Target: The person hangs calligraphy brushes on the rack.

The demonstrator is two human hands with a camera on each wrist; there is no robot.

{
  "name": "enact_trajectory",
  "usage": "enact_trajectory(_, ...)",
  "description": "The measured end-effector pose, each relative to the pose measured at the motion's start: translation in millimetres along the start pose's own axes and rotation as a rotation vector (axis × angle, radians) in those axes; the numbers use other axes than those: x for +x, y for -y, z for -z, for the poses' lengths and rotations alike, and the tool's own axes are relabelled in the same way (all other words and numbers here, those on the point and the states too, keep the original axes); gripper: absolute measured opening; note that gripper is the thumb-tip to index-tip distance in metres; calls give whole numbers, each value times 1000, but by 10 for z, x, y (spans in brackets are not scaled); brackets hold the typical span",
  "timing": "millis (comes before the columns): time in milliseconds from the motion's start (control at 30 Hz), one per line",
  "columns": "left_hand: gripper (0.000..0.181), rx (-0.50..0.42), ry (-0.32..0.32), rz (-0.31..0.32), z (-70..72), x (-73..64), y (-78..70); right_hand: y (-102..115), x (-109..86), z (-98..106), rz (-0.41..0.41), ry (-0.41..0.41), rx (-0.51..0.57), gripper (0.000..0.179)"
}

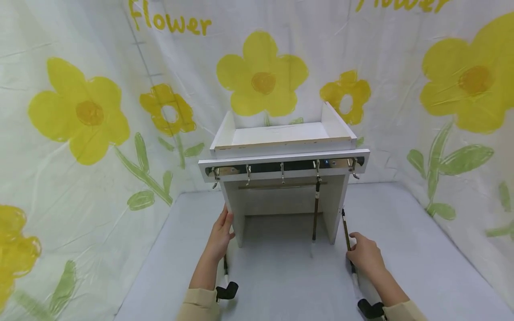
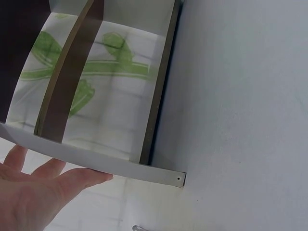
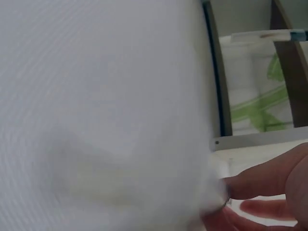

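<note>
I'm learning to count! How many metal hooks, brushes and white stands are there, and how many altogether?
Metal hooks: 5
Brushes: 3 (one hanging, one in the right hand, one partly hidden)
White stand: 1
Total: 9

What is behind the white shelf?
A white sheet with a painted yellow flower. Through the shelf, the left wrist view shows a green stem and leaves. Whatever is right behind its boards is covered and can't be seen.
</note>
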State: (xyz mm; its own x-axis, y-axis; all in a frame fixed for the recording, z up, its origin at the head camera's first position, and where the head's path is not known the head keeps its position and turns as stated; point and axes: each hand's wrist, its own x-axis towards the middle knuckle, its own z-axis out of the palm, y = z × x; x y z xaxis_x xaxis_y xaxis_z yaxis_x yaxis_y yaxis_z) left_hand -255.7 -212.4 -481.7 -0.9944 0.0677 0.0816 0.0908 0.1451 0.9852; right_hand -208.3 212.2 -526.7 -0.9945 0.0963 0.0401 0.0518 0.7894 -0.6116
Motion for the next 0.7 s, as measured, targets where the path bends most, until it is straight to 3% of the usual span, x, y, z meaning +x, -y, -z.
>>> enact_trajectory(333,71,8,10,0,12,0,51,14,-44,151,-2,50,77,59)
enact_trajectory(700,66,1,7,8,7,24,7,104,-197,406,46,18,180,41)
